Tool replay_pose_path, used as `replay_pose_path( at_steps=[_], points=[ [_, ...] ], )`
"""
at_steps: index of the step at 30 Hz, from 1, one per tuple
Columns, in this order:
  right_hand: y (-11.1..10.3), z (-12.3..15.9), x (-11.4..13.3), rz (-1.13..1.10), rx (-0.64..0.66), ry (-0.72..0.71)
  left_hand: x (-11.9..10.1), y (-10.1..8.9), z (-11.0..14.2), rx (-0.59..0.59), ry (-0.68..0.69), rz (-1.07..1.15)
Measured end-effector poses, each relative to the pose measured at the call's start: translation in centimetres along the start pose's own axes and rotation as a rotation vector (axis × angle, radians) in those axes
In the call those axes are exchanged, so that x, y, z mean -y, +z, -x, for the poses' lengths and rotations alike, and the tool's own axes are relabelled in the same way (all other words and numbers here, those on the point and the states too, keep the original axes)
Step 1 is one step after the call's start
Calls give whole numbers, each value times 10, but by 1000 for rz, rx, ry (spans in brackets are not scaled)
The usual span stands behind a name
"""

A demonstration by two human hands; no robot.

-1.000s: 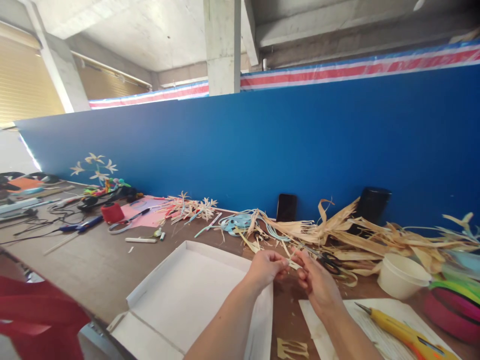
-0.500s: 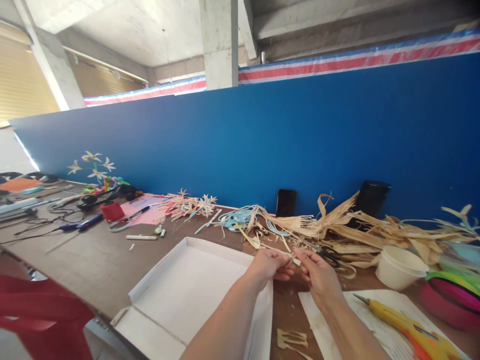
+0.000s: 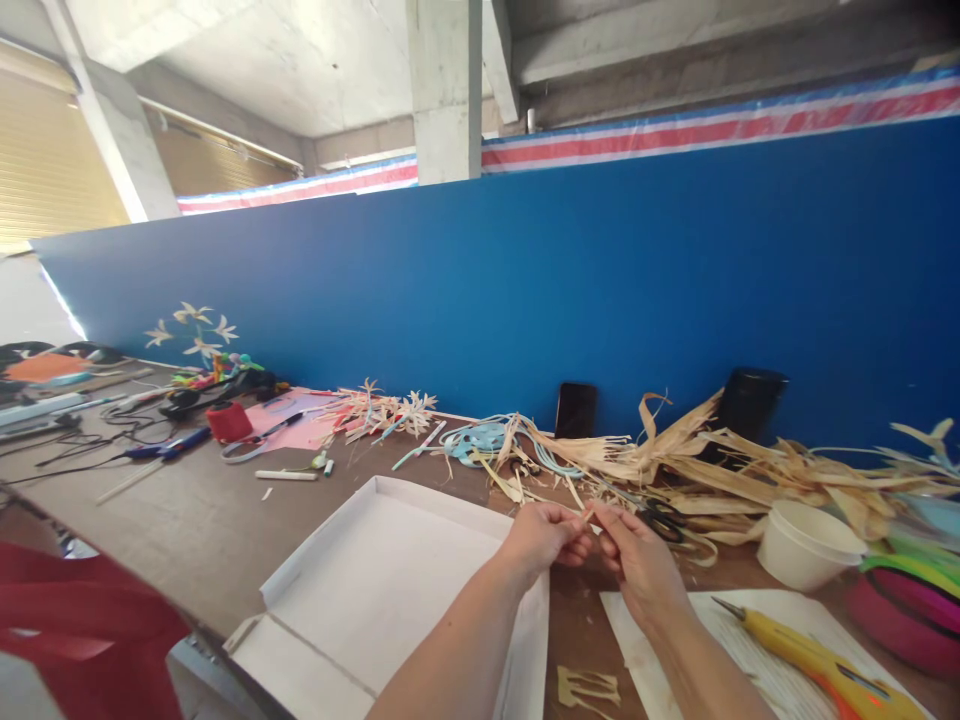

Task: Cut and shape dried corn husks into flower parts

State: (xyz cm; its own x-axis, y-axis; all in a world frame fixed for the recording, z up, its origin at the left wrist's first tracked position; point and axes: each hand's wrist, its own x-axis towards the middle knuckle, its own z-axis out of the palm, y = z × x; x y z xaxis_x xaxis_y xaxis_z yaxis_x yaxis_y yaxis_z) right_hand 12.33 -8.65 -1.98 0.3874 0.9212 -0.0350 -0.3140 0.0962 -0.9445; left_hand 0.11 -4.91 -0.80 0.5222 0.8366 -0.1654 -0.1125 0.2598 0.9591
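My left hand (image 3: 546, 540) and my right hand (image 3: 634, 550) meet over the table, fingertips almost touching. Both are closed in a pinch on a thin pale strip (image 3: 587, 515), probably dried husk; most of it is hidden by the fingers. Below my left forearm lies an open white box (image 3: 382, 580). Just beyond the fingers are dried husk leaves (image 3: 675, 450) and black-handled scissors (image 3: 664, 520). A cut piece of husk (image 3: 587, 688) lies on the brown table between my forearms. Under my right forearm is a printed sheet (image 3: 720, 640).
At the right are a yellow glue gun (image 3: 817, 655), a white paper cup (image 3: 808, 545) and a pink pouch (image 3: 907, 610). Pale blue cords (image 3: 480, 440) and a phone (image 3: 576, 410) lie farther back. A blue partition (image 3: 450, 300) stands behind the table. Red cloth (image 3: 75, 640) hangs at left.
The pale strip showing between my fingers is now mostly covered, as the fingertips have drawn closer together. The whole view has shifted slightly; the things on the table stay put.
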Motion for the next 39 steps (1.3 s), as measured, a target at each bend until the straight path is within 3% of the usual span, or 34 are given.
replay_pose_path(
  at_steps=[9,16,21,26,33,39],
  points=[
    [0,0,-2,-75,89,26,1,3,-1,3,31,13],
    [-4,-3,-2,-15,34,-47,4,6,-1,84,57,9],
    [-2,1,2,26,51,-13,4,2,-4,9,80,-58],
    [-7,-1,6,-113,37,26,3,1,-5,-34,92,-66],
    [-9,-5,1,-24,48,-19,5,4,-6,-19,47,-107],
    [-7,-3,1,17,-15,-98,3,5,-3,0,19,-74]
  ],
)
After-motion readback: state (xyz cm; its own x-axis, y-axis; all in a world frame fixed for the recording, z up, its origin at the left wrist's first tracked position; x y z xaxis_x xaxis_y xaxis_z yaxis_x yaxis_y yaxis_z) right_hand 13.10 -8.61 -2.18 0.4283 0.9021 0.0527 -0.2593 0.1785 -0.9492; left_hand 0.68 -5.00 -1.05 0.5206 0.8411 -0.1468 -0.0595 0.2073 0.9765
